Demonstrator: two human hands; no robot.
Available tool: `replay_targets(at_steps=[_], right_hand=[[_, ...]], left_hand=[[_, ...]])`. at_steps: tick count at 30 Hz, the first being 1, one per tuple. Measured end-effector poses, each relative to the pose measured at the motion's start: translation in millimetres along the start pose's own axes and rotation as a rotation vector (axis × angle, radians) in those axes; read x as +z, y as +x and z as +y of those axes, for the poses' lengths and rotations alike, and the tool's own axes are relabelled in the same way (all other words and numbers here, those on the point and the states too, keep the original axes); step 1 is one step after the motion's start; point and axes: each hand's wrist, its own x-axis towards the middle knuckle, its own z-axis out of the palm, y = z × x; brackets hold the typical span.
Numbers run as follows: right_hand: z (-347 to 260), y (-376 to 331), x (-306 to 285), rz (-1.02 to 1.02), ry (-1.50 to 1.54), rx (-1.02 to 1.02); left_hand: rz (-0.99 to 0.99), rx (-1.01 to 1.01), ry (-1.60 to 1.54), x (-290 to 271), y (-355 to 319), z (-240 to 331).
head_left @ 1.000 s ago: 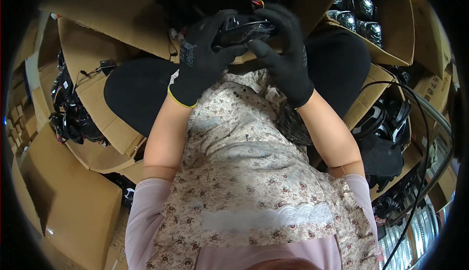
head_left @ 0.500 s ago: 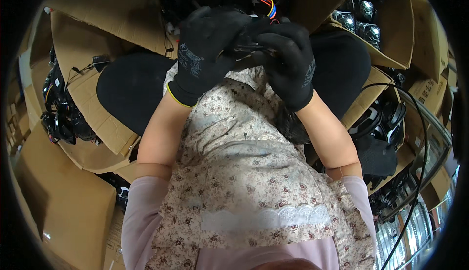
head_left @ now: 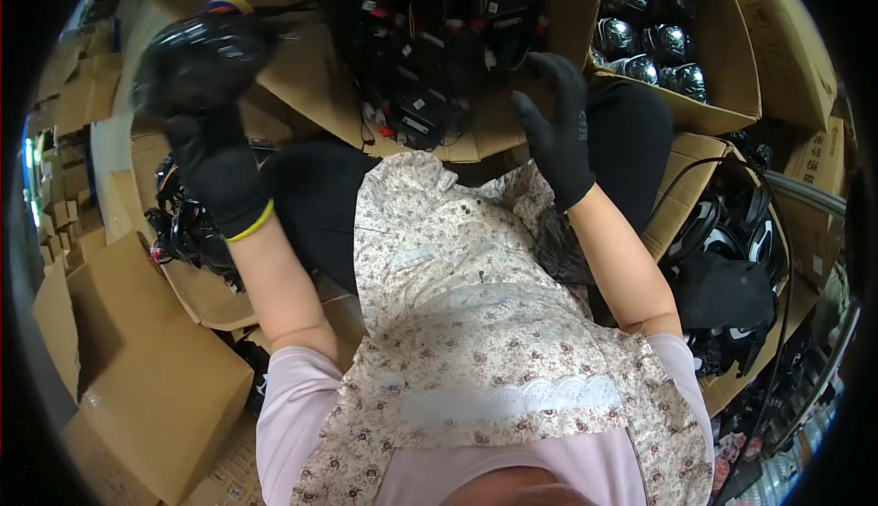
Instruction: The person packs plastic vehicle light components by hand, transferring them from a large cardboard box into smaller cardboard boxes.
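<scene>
My left hand, in a black glove with a yellow cuff edge, is raised at the far left. It is closed on a shiny black rounded part with coloured wires at its top; motion blurs the part and hides the fingertips. My right hand, also in a black glove, holds nothing above my right knee, thumb and fingers apart. Nearest to it is a carton of black parts, with white labels, thin wires and red connectors among them.
At the back right, an open carton contains shiny wrapped dark domes. Another carton by my right arm holds black and white parts. Wired black parts lie in a box at left, behind a large carton. A black cable hangs at right.
My left hand has swung far to the left with the black part. My right hand has come away from it and opened. The view has shifted, showing more of the carton in front.
</scene>
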Motion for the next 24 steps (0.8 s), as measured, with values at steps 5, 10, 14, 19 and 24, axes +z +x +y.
replay_targets(at_steps=[5,10,14,19,24], right_hand=[[-1.2,2.4,-4.1,-0.039,0.104,0.075],[-5.6,-1.7,-0.2,-0.067,0.097,0.045],[-8.2,-7.9,7.7,-0.187,0.122,0.031],[-4.3,-13.0,3.8,-0.27,0.297,0.146],[-15.3,-10.3,-24.5,-0.304,0.426,0.347]], left_hand=[[-0.081,0.174,-0.166,30.7,3.7,56.5],[-0.477,0.121,-0.618,38.7,-4.2,103.9],[-0.457,0.287,-0.435,51.9,-11.6,146.7],[-0.218,0.466,-0.014,-22.0,10.1,201.6],[0.214,0.556,0.667,-133.6,-4.5,181.0]])
